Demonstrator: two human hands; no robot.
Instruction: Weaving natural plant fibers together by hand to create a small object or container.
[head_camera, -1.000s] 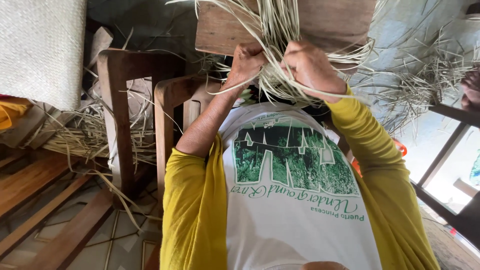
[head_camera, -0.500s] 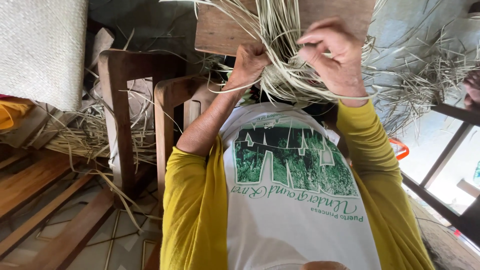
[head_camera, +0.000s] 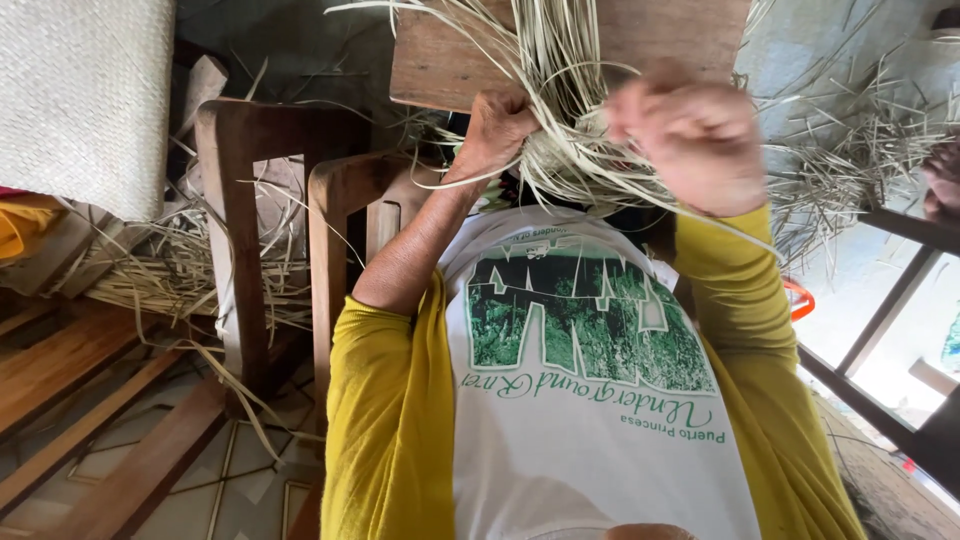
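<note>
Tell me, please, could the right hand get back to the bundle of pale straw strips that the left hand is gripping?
Probably yes. The right hand, blurred, hovers just beside the straw bundle with only loose strands between them; the left hand grips the bundle's other side, leaving this side free.

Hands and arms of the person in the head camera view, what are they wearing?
Both hands are bare: no gloves, and no rings or watch that I can make out. The left hand shows sharply; the right hand is blurred. The mustard-yellow long sleeves sit under a white short-sleeved T-shirt with a green print. The left sleeve is pushed up past the elbow; the right reaches the wrist.
</note>
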